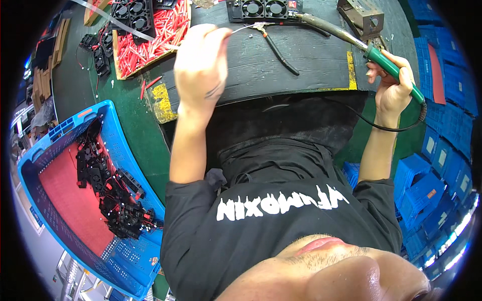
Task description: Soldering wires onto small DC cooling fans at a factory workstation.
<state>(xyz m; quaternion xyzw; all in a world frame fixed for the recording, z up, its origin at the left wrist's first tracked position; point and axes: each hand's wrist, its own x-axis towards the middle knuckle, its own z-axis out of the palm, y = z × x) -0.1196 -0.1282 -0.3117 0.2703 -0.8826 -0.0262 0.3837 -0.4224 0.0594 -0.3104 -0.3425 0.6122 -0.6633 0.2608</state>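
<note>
Item, nearest: my black shirt (281, 200). Left hand (201, 62), fingers pinched on solder wire (246, 27), far centre. Right hand (394, 83) wrapped round soldering iron (351, 40). Risk, I judge: hot tip scorching fans (263, 9) or pliers (278, 50) alongside.

A green-handled soldering iron with a long dark metal shaft (351, 40) lies tilted in the right hand, tip pointing to 10 o'clock. A thin silver solder wire (244, 28), held by the left hand, points to 3 o'clock, toward the tip.
</note>
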